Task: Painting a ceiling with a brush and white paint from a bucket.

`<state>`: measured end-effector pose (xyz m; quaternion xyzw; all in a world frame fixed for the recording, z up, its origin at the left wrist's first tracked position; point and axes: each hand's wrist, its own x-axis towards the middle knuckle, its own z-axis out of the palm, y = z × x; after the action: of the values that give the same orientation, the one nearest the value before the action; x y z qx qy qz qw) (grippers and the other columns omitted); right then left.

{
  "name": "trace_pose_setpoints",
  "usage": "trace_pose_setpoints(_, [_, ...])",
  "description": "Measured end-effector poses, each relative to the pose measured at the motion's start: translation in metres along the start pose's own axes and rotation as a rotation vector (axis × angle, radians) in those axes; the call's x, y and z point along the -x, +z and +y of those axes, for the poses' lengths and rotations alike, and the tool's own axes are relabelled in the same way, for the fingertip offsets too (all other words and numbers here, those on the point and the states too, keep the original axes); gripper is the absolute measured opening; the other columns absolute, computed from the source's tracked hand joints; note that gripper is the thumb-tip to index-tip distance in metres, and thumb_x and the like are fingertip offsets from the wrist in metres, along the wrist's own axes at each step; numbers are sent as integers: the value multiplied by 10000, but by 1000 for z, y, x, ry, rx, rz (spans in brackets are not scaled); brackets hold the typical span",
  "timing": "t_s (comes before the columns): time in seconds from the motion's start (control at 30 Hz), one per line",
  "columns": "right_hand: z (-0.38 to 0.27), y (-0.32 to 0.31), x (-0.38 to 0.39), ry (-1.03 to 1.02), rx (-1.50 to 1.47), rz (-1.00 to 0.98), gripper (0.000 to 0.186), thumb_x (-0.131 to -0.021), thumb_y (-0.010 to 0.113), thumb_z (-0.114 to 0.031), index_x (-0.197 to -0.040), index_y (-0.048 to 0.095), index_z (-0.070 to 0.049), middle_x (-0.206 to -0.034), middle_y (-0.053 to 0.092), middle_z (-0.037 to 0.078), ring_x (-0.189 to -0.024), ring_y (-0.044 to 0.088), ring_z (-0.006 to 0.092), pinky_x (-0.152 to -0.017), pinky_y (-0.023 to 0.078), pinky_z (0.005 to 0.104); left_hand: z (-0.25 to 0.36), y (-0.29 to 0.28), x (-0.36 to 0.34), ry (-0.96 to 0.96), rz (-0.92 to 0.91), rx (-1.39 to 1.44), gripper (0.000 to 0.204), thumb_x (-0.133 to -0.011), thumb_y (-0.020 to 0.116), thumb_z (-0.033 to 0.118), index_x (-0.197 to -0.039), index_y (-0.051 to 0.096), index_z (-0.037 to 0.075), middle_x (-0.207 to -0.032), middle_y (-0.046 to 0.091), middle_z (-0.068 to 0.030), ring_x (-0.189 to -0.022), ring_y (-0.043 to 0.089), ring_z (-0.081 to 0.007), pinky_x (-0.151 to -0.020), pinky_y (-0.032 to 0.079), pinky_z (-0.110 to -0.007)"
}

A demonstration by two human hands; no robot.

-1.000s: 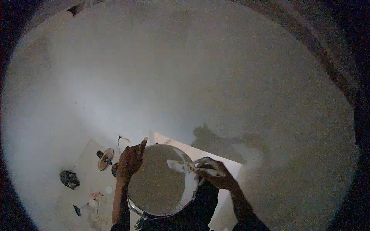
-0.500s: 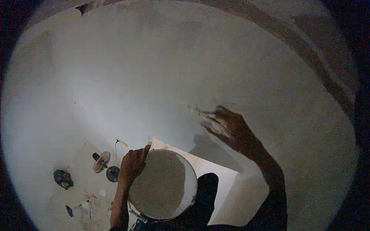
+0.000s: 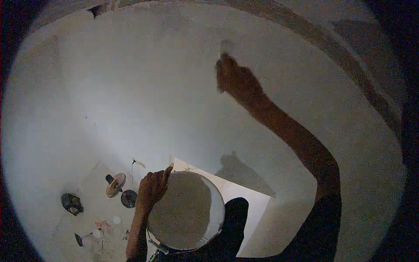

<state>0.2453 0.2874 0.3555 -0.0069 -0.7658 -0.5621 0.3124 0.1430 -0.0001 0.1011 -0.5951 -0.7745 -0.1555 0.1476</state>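
Observation:
My right hand (image 3: 238, 78) is raised against the pale plastered wall (image 3: 152, 65), closed on a pale, flat scraper (image 3: 226, 45) whose shape is blurred. Low in the view, my left hand (image 3: 152, 185) grips the rim of a round bucket (image 3: 179, 212) filled almost to the edge with smooth grey-brown paste, one finger lying along the top. The bucket rests by my dark-clothed leg (image 3: 238, 218), over a white board or sheet (image 3: 253, 209).
At lower left lie two round fixture-like pieces (image 3: 115, 185) (image 3: 128, 198) near a thin wire, a dark bundled object (image 3: 72, 203), a small dark-bladed tool (image 3: 78, 239) and small pale items (image 3: 98, 232). A darker band (image 3: 345, 56) curves along the upper right.
My right hand has left the bucket with the scraper and moved up the wall, my arm stretching out. My left hand stays on the bucket, which sits slightly lower in view.

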Motion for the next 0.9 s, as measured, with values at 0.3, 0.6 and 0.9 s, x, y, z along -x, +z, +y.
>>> trace_pose_setpoints(0.3, [-56,29,33,-232,-702,-511,243,-884,583,-217,-860,580,25,-818,608,211,-725,625,309,-712,545,418,4,3,1,-24,-68,-2,515,-847,531,65,-1350,422,87,-886,654,-120,-682,625,-294,-562,538,-404])
trace_pose_setpoints(0.6, [99,12,-25,401,-822,110,258,-912,552,-238,-1007,529,1,-808,625,180,-709,632,355,-658,516,434,4,2,2,-59,-100,-11,554,-823,554,76,-1358,413,95,-870,640,-111,-681,606,-271,-562,529,-387])
trace_pose_setpoints(0.9, [-48,38,21,-155,1057,140,233,-866,582,-233,-927,599,-9,-872,612,148,-813,596,283,-856,502,431,2,1,8,-25,-60,5,622,-810,588,92,-1393,373,107,-901,638,-129,-695,602,-275,-573,528,-379])
